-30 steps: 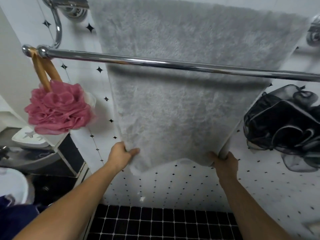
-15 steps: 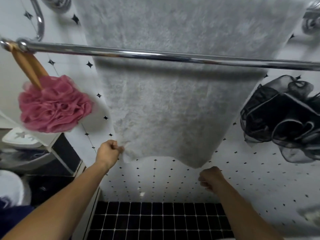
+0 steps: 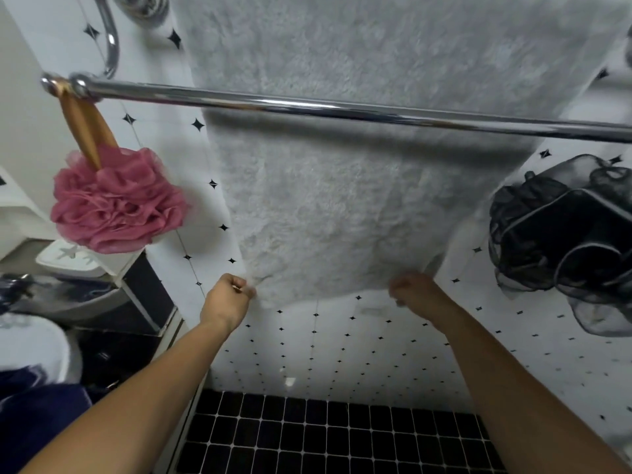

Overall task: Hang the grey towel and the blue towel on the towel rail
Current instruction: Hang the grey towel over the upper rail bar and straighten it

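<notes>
The grey towel [image 3: 342,206] fills most of the view, draped from above both hands and hanging behind the chrome towel rail [image 3: 342,112], whose long axis runs left to right well above the hands; the towel's bottom edge lies at the fingertips. Both arms reach up and forward from below, forearms roughly parallel, wrists slightly raised. The left hand [image 3: 225,301] is closed in a pinch on the towel's lower left corner, thumb against curled fingers. The right hand [image 3: 415,289] sits at the lower right corner with its fingers curled, but it is blurred, so I cannot tell whether it grips the cloth or merely touches it. A dark blue cloth [image 3: 37,405], likely the blue towel, lies down and to the left of the left hand, which is therefore the nearer hand for picking it up. A black mesh puff [image 3: 561,234] hangs up and to the right of the right hand, and a pink mesh puff [image 3: 116,203] hangs above the left hand.
</notes>
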Motion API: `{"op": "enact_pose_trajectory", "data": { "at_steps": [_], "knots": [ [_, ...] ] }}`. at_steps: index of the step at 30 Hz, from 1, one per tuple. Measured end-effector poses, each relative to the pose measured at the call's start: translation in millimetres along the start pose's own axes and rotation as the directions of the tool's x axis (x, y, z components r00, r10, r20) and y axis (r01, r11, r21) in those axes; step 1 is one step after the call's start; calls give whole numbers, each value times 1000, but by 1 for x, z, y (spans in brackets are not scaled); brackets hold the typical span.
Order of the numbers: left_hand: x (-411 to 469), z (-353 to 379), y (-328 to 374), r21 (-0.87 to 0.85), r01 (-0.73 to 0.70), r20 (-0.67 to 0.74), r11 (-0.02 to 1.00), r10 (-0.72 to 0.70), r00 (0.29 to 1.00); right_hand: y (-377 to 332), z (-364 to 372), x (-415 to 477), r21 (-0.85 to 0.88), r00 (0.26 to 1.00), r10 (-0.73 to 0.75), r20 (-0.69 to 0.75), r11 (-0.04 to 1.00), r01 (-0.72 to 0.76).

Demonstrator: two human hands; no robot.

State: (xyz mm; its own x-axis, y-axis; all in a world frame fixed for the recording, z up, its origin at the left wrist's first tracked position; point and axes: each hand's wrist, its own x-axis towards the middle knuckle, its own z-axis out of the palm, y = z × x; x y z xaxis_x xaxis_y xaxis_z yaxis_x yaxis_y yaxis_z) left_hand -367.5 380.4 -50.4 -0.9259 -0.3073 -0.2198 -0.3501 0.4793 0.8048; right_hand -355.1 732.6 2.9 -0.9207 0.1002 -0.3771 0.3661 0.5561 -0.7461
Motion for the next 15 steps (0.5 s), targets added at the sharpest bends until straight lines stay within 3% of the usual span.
{"op": "enact_pose_trajectory", "data": {
  "at_steps": [3,6,15],
  "knots": [
    [-19,-4,-24,142,78,109,987,-94,990,7,29,-11,-135,970,100,221,988,-72],
    [-45,-20,-60,229,136,157,964,-174,972,6,73,-15,-131,952,16,306,991,25],
    [-104,-138,-163,264,214,19,940,-227,974,-76,237,-63,-70,799,-173,576,963,259]
  ]
}}
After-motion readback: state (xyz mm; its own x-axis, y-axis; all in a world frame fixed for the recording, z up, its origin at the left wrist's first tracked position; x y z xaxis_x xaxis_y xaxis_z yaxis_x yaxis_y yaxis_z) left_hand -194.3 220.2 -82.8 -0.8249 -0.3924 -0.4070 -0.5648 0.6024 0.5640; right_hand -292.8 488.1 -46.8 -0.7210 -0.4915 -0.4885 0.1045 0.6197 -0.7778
